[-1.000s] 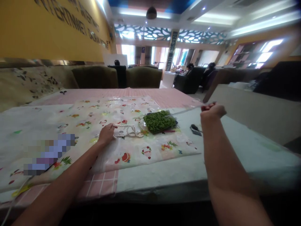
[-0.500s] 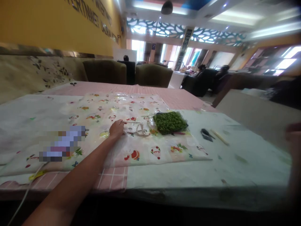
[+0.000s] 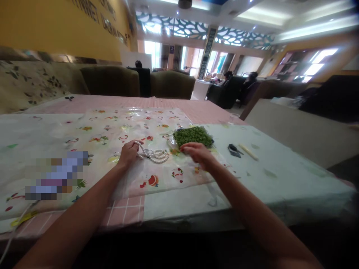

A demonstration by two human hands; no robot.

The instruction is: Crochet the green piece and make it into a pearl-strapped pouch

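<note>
Right hand [image 3: 198, 152] now down beside pearl strand [image 3: 154, 155], left-hand fingers [image 3: 134, 146] touching it.

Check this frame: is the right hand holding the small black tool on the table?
No. The right hand rests beside the green beads, while the black tool lies apart, untouched.

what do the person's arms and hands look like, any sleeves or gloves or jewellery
Both forearms are bare right down to the bottom edge of the view, with no sleeve showing. The left hand and right hand wear no gloves. No watch, bracelet or ring can be made out on either wrist or on the fingers, though the picture is too soft to rule out something small.
</note>
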